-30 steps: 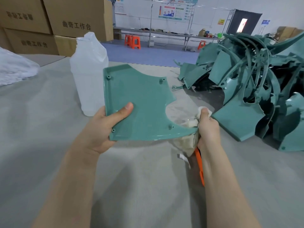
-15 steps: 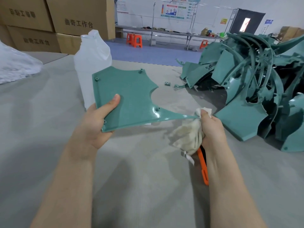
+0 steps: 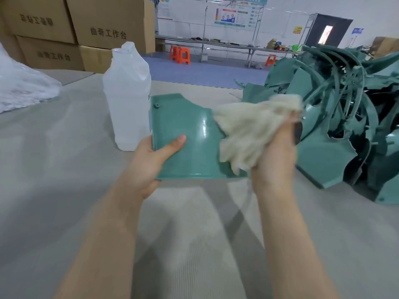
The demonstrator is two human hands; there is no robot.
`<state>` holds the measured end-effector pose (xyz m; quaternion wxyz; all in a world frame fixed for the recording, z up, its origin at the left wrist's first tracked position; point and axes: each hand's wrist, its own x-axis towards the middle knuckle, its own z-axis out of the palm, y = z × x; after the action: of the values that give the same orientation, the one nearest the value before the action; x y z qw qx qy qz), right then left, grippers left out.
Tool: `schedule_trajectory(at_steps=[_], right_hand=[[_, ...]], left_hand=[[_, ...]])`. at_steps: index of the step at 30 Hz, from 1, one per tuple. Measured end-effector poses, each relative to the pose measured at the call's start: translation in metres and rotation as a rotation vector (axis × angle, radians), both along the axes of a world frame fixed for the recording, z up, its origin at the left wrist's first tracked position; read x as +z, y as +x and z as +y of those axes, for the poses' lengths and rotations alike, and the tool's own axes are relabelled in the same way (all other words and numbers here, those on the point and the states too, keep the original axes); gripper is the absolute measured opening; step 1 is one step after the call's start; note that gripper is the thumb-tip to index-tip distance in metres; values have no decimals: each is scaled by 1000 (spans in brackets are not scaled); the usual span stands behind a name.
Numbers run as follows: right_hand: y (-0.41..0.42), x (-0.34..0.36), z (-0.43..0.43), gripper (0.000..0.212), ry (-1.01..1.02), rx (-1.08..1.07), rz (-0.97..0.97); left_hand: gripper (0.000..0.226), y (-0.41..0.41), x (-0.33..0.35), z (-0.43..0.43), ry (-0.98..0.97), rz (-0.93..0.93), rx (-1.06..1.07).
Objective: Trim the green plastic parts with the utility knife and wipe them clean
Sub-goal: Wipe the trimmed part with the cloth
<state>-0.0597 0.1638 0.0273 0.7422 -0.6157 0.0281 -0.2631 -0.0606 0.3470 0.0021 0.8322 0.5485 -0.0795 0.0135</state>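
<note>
My left hand (image 3: 149, 167) grips the left edge of a flat green plastic part (image 3: 185, 137), thumb on its top face, holding it above the table. My right hand (image 3: 274, 156) holds a crumpled cream cloth (image 3: 248, 130) that lies on the right side of the part. A dark bit of the utility knife (image 3: 297, 130) shows at the right hand's far side; its orange handle is hidden. The cloth and right hand are motion-blurred.
A translucent white plastic bottle (image 3: 127, 98) stands just left of the part. A big heap of green plastic parts (image 3: 345, 117) fills the right of the grey table (image 3: 64, 190). White plastic bag (image 3: 19, 89) at far left, cardboard boxes (image 3: 86, 33) behind.
The left hand has turned the part flatter and brought it closer. The right hand has lifted the cloth from the part's right tip up onto its top face.
</note>
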Motion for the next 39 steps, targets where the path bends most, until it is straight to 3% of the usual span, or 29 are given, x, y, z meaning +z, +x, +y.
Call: schedule_trajectory(at_steps=[2,4,7,9,14,19,23,29,32,36,37,39], right_hand=[[1,-10,27,20,-465,99,-47],[7,-16,38,16,-657,18,-104],[16,-12,32,16,-589,-155,-60],[20,-13,28,28,-598,-141,-54],[20,-17,28,29,-481,-20,-98],[20,-19,9,15,-625,97,-41],[18,-13,12,35,-716,-43,-17],[4,13,48,40,-664,-233,-148],[-5,22,79,42,-720,-147,-338],[8,27,104,47,-654,-75,-193],[12,26,107,46,-714,-99,-151],[16,20,116,42,-1023,-149,-133]], left_hand=[[31,-1,0,-7,30,-33,0],[30,-3,0,-10,51,-58,-8],[32,-5,1,-10,79,-70,-45],[36,-5,2,-9,108,-72,-48],[39,-5,3,-3,135,-85,-64],[42,-2,0,3,39,-32,-74],[52,1,-1,4,-8,18,-69],[43,6,-6,4,-140,46,-85],[22,9,-5,-2,-149,42,-33],[36,9,-2,-9,-322,53,-64],[43,8,-1,-9,-396,67,-82],[51,7,0,-10,-492,105,-66]])
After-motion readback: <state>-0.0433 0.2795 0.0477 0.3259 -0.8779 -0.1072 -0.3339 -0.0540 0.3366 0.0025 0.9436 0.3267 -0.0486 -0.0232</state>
